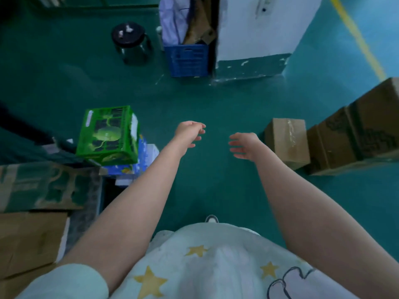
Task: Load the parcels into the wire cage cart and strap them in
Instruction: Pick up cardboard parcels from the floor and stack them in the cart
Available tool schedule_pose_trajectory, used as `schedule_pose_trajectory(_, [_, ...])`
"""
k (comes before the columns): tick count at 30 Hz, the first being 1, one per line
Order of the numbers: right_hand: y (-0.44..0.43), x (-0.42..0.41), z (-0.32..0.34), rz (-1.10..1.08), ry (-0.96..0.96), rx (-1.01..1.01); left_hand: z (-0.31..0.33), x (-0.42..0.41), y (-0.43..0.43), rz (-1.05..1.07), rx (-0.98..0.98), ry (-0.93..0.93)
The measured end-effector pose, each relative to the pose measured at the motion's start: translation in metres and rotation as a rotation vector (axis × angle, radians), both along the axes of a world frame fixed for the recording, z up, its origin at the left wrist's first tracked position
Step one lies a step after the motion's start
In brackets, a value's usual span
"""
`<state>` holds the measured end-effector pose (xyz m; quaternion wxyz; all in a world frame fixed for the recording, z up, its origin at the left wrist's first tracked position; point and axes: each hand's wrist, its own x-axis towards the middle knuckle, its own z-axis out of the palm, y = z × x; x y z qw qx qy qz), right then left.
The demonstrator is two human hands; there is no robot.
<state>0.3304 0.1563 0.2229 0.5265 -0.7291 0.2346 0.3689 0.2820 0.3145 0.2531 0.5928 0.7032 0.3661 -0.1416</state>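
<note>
**Both hands empty, next box to the right**

Head view: my left hand (190, 132) and right hand (244, 145) hover over the floor (216, 100), fingers released, holding nothing. The small brown box (287, 143) stands near my right hand. I should grip both its sides squarely. No cart shows.

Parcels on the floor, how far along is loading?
Done: nothing visibly loaded or strapped; no cage cart in view. In hand: nothing; left hand and right hand are open, empty. To do: the taped brown carton beside the right hand, larger cartons beyond it, then strapping.
</note>
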Motion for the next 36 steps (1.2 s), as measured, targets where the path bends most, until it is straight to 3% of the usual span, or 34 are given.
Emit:
schedule_pose_trajectory(10, [-0.101, 0.016, -0.013, -0.356, 0.056, -0.008, -0.009, 0.056, -0.095, -0.286, 0.003, 0.076])
schedule_pose_trajectory(36, [-0.171, 0.168, -0.074, -0.971, 0.176, -0.041, -0.064, 0.321, -0.197, -0.958, 0.133, 0.204])
